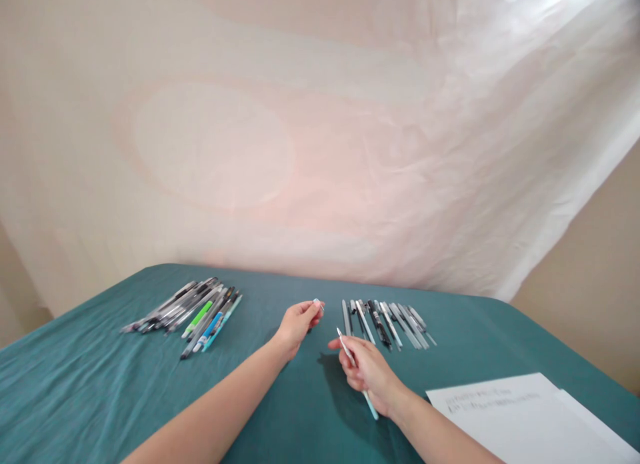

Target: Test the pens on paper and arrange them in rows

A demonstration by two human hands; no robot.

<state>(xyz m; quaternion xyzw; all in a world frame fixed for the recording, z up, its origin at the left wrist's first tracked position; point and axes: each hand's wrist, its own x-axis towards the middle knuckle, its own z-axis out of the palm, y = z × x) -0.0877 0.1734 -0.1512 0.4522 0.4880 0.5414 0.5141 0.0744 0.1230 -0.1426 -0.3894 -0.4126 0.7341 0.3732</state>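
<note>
In the middle of the view, my left hand [300, 323] is closed, pinching a small whitish piece that looks like a pen cap [317, 301]. Most of that piece is hidden by the fingers. Lower and to the right, my right hand [367, 369] grips a slim pen [371, 407] with a pale blue end. Its bare tip points up and away from me, and the fingers cover its middle. The two hands are apart, both raised over the table. Just beyond my right hand lies a row of several pens [385, 324], side by side.
A heap of several pens [200, 314], some with green or blue parts, lies at the left. White paper sheets [520, 424] with rows of handwriting lie at the right front. A dark green cloth [125, 404] covers the table, and a pale hanging sheet [320, 151] stands behind it.
</note>
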